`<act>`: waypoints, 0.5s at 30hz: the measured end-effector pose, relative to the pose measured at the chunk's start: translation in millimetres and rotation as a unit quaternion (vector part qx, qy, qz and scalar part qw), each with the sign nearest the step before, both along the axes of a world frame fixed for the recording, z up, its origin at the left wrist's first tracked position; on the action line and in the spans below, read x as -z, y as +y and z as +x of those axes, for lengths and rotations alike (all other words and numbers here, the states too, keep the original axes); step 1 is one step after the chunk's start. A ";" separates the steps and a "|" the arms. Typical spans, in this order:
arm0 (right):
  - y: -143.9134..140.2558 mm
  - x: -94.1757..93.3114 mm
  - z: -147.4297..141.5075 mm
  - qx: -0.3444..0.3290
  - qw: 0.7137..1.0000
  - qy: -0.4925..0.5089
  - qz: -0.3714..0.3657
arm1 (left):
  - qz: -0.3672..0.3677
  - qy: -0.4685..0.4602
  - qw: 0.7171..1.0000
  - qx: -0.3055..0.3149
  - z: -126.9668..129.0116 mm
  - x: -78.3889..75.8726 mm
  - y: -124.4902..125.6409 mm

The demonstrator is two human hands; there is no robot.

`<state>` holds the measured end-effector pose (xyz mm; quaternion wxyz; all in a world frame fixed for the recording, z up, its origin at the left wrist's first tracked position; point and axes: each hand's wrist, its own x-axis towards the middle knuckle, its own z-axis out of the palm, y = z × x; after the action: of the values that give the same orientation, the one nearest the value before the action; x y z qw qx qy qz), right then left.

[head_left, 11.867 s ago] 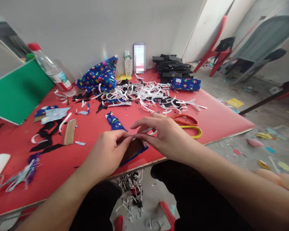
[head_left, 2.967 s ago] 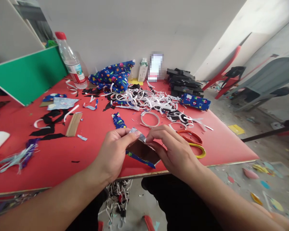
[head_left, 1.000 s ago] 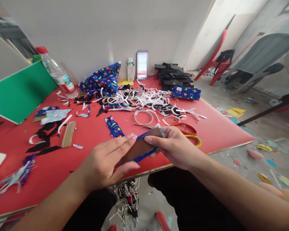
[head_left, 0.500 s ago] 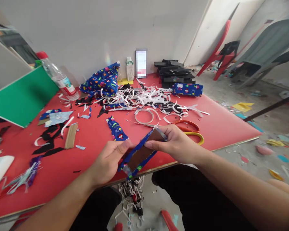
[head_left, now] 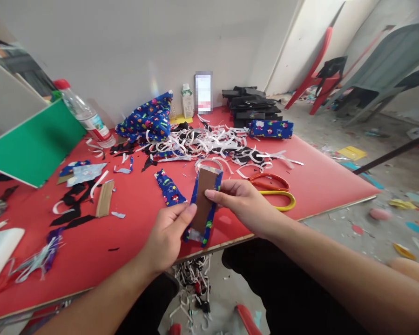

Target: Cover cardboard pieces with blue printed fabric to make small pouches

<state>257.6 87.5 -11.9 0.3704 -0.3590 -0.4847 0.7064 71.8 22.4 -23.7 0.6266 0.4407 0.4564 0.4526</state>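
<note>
- The card (head_left: 204, 203), edged in blue cloth, stood nearly upright, long axis running away from the person.
- Left hand (head_left: 167, 239) pinched its near end; right hand (head_left: 242, 208) pinched its side.
- No writing was legible.

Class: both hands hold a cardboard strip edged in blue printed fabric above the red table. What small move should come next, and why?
Probably press the bottom fabric flap flat: the left hand and right hand hold the cardboard strip, whose lower end looks loose.

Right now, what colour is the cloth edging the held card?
Blue cloth with bright multicoloured prints; head view.
</note>
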 end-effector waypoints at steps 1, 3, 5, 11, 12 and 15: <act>-1.2 -1.3 0.6 -0.017 1.000 -0.017 0.001 | -0.002 -0.024 1.000 -0.003 -1.1 1.5 0.2; -4.5 -3.7 1.0 -0.055 0.998 -0.031 -0.010 | -0.007 -0.056 0.998 -0.008 -2.7 2.9 0.0; -8.3 -4.9 0.1 -0.076 0.996 -0.031 -0.019 | -0.013 -0.040 0.999 -0.019 -2.1 1.5 -1.0; -12.1 0.5 -2.6 -0.062 0.996 -0.070 0.003 | 0.139 0.257 0.952 -0.086 7.9 -11.0 -4.6; -11.9 1.3 -2.5 -0.059 0.995 -0.077 0.009 | 0.163 0.296 0.936 -0.094 8.7 -11.9 -4.9; -11.3 0.6 -2.5 -0.051 0.996 -0.078 0.014 | 0.166 0.287 0.939 -0.094 8.9 -10.7 -5.9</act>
<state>255.1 76.2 -12.4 0.2996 -0.3827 -0.5399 0.6872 80.8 16.5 -13.1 0.3415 0.6047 0.5747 0.4329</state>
